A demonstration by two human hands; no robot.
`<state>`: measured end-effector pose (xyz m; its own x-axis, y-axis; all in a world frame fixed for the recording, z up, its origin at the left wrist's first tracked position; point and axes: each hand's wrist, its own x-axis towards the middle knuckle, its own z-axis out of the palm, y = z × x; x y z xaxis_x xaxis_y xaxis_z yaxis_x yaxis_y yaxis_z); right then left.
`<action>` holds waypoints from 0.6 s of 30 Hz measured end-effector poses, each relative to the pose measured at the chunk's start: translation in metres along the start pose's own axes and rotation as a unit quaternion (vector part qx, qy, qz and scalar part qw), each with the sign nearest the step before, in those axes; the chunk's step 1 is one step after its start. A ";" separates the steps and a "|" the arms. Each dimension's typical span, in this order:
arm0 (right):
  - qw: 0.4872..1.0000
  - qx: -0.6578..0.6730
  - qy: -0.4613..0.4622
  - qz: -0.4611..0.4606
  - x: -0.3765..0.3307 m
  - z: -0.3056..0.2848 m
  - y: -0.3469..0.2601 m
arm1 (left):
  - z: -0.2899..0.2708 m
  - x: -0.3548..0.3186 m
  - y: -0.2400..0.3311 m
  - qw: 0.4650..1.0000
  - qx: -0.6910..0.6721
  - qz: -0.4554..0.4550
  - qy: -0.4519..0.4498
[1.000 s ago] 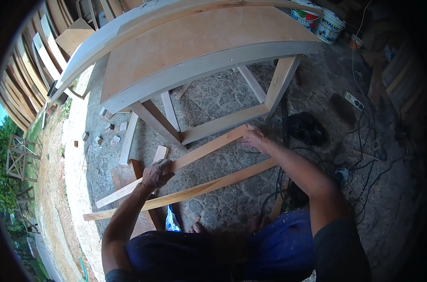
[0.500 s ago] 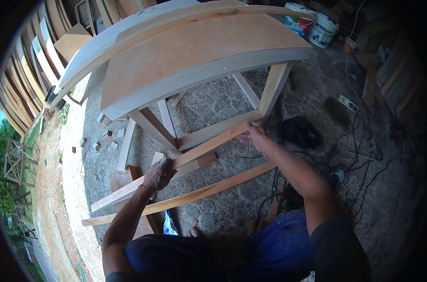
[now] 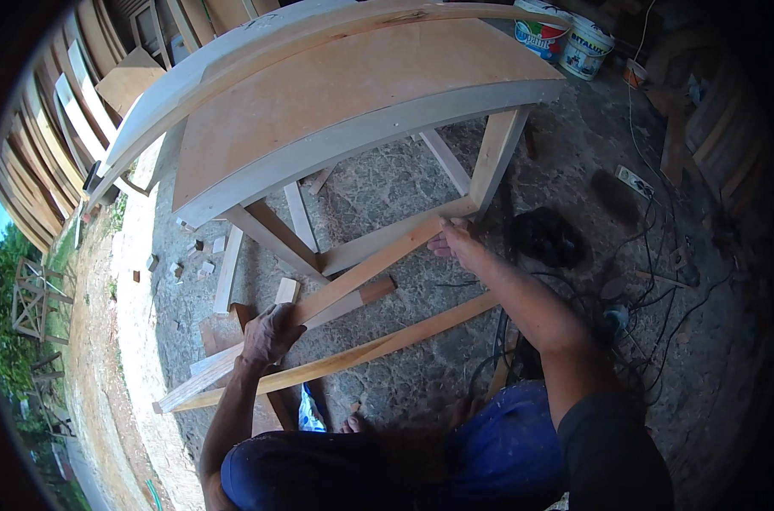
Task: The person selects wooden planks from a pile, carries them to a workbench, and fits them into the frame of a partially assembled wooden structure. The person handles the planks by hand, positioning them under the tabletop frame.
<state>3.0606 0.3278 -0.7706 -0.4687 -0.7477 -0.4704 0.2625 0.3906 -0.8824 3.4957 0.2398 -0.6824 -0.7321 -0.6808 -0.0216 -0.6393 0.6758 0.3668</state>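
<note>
A long, narrow wooden strip (image 3: 378, 262) lies slantwise across the front of me, and both hands hold it. My right hand (image 3: 457, 240) pinches its far right end with the fingers closed. Further down, my left hand (image 3: 270, 334) is closed around the strip; whether anything else sits under that palm is hidden. The strip's near left end reaches over a second long strip (image 3: 404, 334) lying nearer my knees. Another board (image 3: 348, 308) lies under the held strip. Just beyond stands a wooden table frame (image 3: 276, 238) with a plywood top (image 3: 353, 85).
A long board (image 3: 233, 75) rests on the tabletop. Small wood offcuts (image 3: 175, 270) litter the floor at left. At right are a black bag (image 3: 549, 237), a power strip (image 3: 634, 181) and loose cables. Two buckets (image 3: 586, 49) stand behind; boards lean far left.
My left hand has moved down and left, toward me. The held strip's left end has swung nearer, now overlapping the second strip. My right hand has shifted slightly left with its end.
</note>
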 end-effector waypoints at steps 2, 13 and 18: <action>1.000 0.008 0.026 -0.005 0.003 -0.009 0.001 | -0.005 0.003 -0.003 1.000 0.003 -0.007 -0.003; 0.994 0.094 -0.033 -0.043 -0.001 -0.033 0.001 | -0.003 0.008 -0.001 1.000 0.005 -0.008 0.018; 0.998 0.052 0.030 0.001 -0.008 -0.024 -0.001 | 0.005 0.013 0.000 0.999 0.025 0.008 0.020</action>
<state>3.0440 0.3465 -0.7661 -0.5171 -0.7117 -0.4755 0.3478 0.3329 -0.8765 3.4848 0.2322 -0.6875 -0.7331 -0.6798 0.0218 -0.6392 0.6996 0.3194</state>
